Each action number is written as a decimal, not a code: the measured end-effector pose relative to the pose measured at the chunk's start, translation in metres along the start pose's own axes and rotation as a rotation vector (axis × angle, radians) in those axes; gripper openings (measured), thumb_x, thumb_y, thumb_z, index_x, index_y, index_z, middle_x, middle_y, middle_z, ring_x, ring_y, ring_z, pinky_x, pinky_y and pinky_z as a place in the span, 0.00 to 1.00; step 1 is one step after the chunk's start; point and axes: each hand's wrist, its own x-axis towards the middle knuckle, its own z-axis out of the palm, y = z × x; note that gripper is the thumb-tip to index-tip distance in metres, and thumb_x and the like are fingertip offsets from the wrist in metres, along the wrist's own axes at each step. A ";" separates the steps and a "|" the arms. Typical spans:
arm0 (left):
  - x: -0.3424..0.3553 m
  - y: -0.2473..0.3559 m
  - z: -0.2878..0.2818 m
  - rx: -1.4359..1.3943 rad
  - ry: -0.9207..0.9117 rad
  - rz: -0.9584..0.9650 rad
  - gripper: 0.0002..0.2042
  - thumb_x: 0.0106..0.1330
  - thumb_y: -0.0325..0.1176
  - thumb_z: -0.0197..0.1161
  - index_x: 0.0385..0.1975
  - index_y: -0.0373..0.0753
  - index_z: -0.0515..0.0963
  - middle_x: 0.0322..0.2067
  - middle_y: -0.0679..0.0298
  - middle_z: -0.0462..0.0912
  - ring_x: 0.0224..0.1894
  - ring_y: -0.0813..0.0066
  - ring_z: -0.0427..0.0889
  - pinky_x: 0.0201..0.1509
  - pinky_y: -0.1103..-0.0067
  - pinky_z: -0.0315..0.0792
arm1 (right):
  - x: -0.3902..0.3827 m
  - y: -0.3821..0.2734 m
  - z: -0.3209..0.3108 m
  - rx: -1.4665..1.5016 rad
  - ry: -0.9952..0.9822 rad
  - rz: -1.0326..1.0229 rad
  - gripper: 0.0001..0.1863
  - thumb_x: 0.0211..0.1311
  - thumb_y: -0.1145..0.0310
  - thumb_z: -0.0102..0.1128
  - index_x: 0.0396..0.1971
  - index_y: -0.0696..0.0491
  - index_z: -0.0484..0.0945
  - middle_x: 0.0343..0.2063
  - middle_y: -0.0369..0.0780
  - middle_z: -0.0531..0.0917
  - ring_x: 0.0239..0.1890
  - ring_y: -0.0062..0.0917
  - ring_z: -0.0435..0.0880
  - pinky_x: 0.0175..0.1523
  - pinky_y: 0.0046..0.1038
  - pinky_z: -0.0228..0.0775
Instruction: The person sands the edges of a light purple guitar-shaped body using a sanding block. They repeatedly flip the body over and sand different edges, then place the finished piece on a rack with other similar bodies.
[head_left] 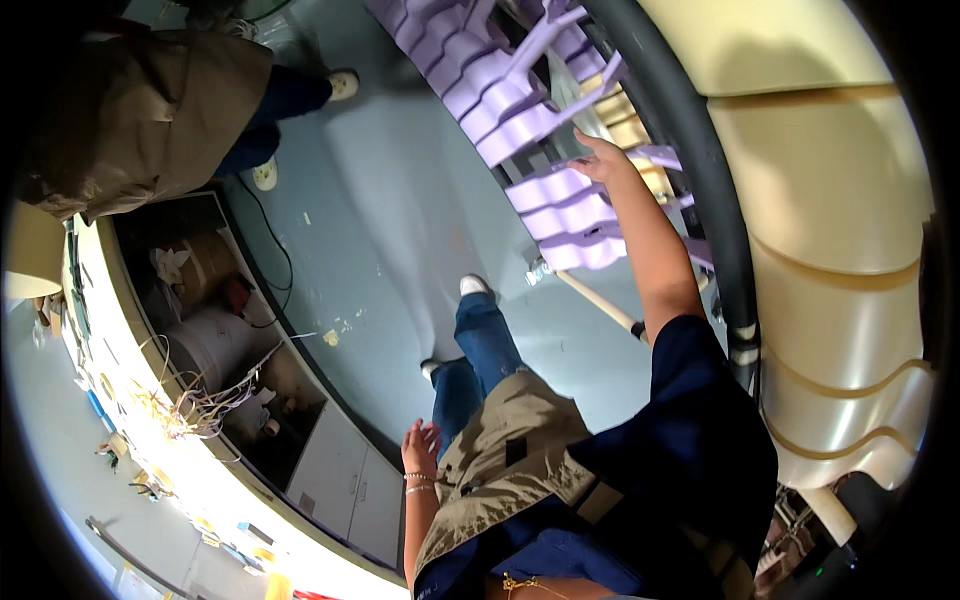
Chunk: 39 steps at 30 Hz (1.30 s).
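My right hand [598, 161] reaches out to a row of wavy light-purple moulded pieces [565, 205] at the upper right. Its thumb and fingers are spread at the edge of one piece; whether they touch it I cannot tell. More purple pieces [470, 75] of the same shape continue farther away, with a gap between the two groups. Low by my side hangs my left hand [421, 447], fingers apart and nothing in it, near my brown apron [515, 430].
Large glossy cream panels [820, 180] stand on the right behind a thick black bar [690, 130]. At left, a curved workbench [285, 535] carries cords and small items above a cabinet [335, 480]. Another person in a brown garment [150, 110] stands at the upper left. A black cable [285, 240] lies on the floor.
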 end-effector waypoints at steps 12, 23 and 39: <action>0.010 -0.017 0.008 0.058 0.006 0.089 0.12 0.62 0.41 0.58 0.40 0.42 0.71 0.31 0.62 0.80 0.33 0.71 0.81 0.33 0.79 0.71 | -0.088 0.104 0.097 -0.850 0.170 -1.177 0.25 0.33 0.60 0.70 0.33 0.58 0.77 0.30 0.48 0.82 0.35 0.43 0.81 0.41 0.37 0.72; -0.037 0.042 -0.016 0.665 0.156 1.492 0.23 0.57 0.36 0.60 0.52 0.34 0.69 0.46 0.49 0.74 0.49 0.53 0.74 0.59 0.65 0.61 | -0.485 0.341 0.121 -1.390 -1.030 -1.558 0.24 0.40 0.53 0.65 0.35 0.54 0.77 0.20 0.44 0.81 0.25 0.40 0.82 0.34 0.34 0.73; -0.283 -0.228 -0.417 -1.816 0.635 1.502 0.13 0.67 0.45 0.53 0.32 0.41 0.66 0.27 0.65 0.70 0.35 0.73 0.72 0.59 0.65 0.65 | -0.601 0.656 0.060 -1.329 -1.604 -0.128 0.31 0.67 0.52 0.46 0.60 0.59 0.58 0.55 0.43 0.68 0.58 0.27 0.66 0.61 0.26 0.57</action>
